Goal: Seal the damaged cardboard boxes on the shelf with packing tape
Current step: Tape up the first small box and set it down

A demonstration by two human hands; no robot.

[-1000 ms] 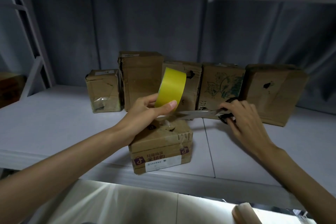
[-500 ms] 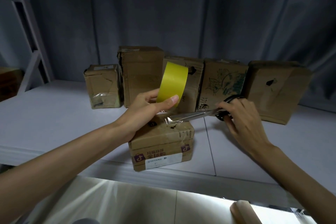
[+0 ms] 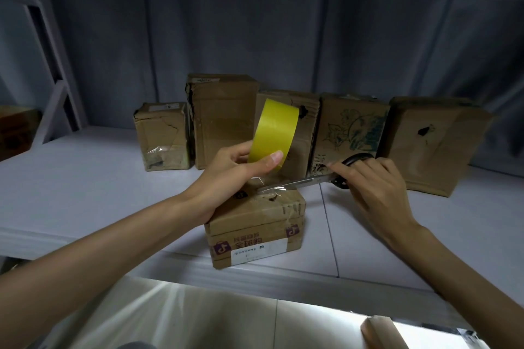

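Note:
My left hand [image 3: 229, 176] grips a yellow roll of packing tape [image 3: 273, 134] held upright above a small cardboard box [image 3: 255, 227] near the shelf's front edge. A clear strip of tape runs from the roll down to the box top. My right hand [image 3: 371, 187] holds black-handled scissors [image 3: 312, 180], whose silver blades point left and meet the strip just under the roll. Several worn boxes stand in a row behind, one with a torn hole [image 3: 425, 132].
The grey shelf board [image 3: 85, 184] stretches left and right of the small box. A metal upright and brace [image 3: 54, 88] stand at the far left beside a dark box [image 3: 14, 130]. A brown object [image 3: 380, 331] lies on the lower surface at bottom right.
The scissor blades have slid further left into the tape strip beneath the roll. Both hands sit slightly lower over the small box.

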